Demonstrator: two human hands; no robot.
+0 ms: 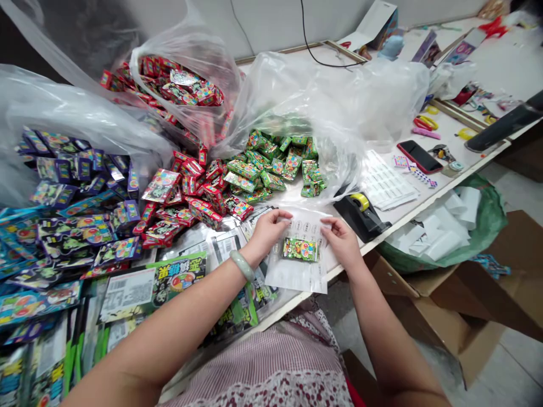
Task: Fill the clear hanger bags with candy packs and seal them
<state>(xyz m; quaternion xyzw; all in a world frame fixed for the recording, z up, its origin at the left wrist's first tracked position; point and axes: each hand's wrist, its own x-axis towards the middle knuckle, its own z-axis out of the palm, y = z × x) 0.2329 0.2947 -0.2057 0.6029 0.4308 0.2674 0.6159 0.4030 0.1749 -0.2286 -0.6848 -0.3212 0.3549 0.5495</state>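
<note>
A whitish, partly see-through sheet of small oval labels (299, 280) lies at the table's front edge, its lower end reaching over it. On it rests a small green candy packet (300, 249), flat with its printed face up. My left hand (270, 230) pinches the sheet's upper left edge between thumb and fingers, a jade-coloured bangle on its wrist. At the upper right edge, my right hand (341, 242) pinches the same sheet with thumb and forefinger. Neither hand touches the packet's middle.
Piles of green packets (258, 164), red boxes (186, 198) and purple boxes (89, 169) spill from clear plastic bags. Flat printed pouches (156, 282) lie at left. Rightward are a tape dispenser (362, 212), label sheets (384, 181), a phone (419, 156) and a green waste bag (487, 209).
</note>
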